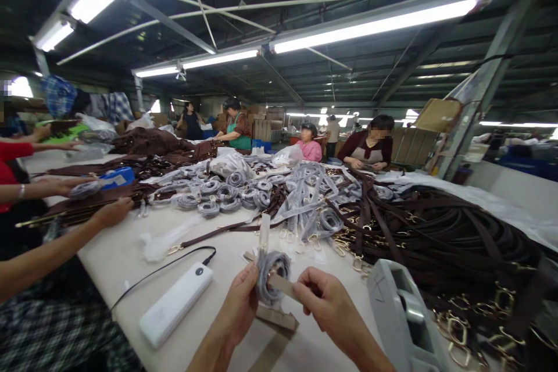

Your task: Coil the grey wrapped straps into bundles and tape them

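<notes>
A person's left hand (240,297) is clamped on the side of a round, grey coil of plastic-wrapped strap (264,279), held above a white tabletop (231,235), as the right hand (326,301), thumb and fingers closed together, pinches a flat tan strip (284,286) that reaches across the coil's open centre. Near the left forearm lies a white, rounded-edged power bank (176,305) with a black cable (163,265); beside the right stands a grey plastic tape dispenser (386,296), before heaped dark-brown straps with gold-coloured metal clasps (462,238).

Brown straps (453,229) on pale table (124,244)
</notes>
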{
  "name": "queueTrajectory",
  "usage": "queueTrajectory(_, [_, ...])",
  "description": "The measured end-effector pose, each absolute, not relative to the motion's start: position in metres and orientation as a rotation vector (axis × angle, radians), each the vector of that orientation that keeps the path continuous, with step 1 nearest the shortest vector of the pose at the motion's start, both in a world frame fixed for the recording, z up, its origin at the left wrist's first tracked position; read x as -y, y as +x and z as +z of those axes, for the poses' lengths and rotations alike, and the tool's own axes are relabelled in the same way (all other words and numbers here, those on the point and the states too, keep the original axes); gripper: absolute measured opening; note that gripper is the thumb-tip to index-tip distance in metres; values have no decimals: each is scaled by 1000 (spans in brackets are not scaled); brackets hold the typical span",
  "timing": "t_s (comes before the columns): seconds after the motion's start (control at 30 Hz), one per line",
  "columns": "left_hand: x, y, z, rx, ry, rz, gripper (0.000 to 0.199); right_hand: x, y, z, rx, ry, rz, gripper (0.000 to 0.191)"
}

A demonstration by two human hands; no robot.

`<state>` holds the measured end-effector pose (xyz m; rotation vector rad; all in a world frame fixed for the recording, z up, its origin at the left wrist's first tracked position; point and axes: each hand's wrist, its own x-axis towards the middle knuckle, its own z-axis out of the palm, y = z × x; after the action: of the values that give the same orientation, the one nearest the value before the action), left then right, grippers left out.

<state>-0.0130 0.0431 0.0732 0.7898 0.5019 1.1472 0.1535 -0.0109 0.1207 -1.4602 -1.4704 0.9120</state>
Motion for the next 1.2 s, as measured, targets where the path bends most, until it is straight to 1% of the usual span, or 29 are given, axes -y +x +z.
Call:
queueTrajectory(0.1, [-45, -15, 74, -508, 757, 1184, 38, 13, 161, 125, 1522, -1511, 915, 21])
queueTrajectory(0.17, [-45, -16, 76, -497, 781, 1170, 38, 13, 165, 124, 1592, -1585, 757, 21])
queueTrajectory(0.23, [-44, -17, 78, -483, 821, 1141, 39, 12, 167, 122, 1649, -1677, 512, 22])
queueTrajectory(0.3, [-42, -18, 79, -474, 868, 1115, 39, 11, 165, 120, 1666, -1716, 404, 21])
queueTrajectory(0.37, [-41, -19, 79, -462, 938, 1088, 39, 10, 162, 116, 1634, -1688, 509, 21])
queueTrajectory(0.53, [-36, -21, 74, -477, 1125, 1001, 34, 7, 151, 109, 1459, -1482, 929, 23])
queueTrajectory(0.63, [-35, -22, 73, -477, 1104, 990, 36, 8, 153, 113, 1434, -1343, 1096, 27])
queueTrajectory(0.73, [-37, -24, 76, -460, 991, 1057, 40, 9, 159, 119, 1446, -1288, 1139, 30])
queueTrajectory(0.8, [-38, -26, 80, -465, 952, 1092, 42, 9, 160, 119, 1460, -1302, 1096, 29])
queueTrajectory(1.0, [-39, -26, 80, -493, 1026, 1087, 39, 7, 148, 108, 1511, -1446, 762, 23])
queueTrajectory(1.03, [-39, -25, 78, -497, 1043, 1084, 38, 6, 146, 107, 1491, -1456, 768, 23])
queueTrajectory(1.1, [-40, -25, 74, -503, 1078, 1077, 35, 5, 144, 107, 1386, -1440, 910, 26])
queueTrajectory(1.2, [-39, -25, 72, -510, 1132, 1045, 35, 5, 142, 109, 1222, -1358, 1163, 38])
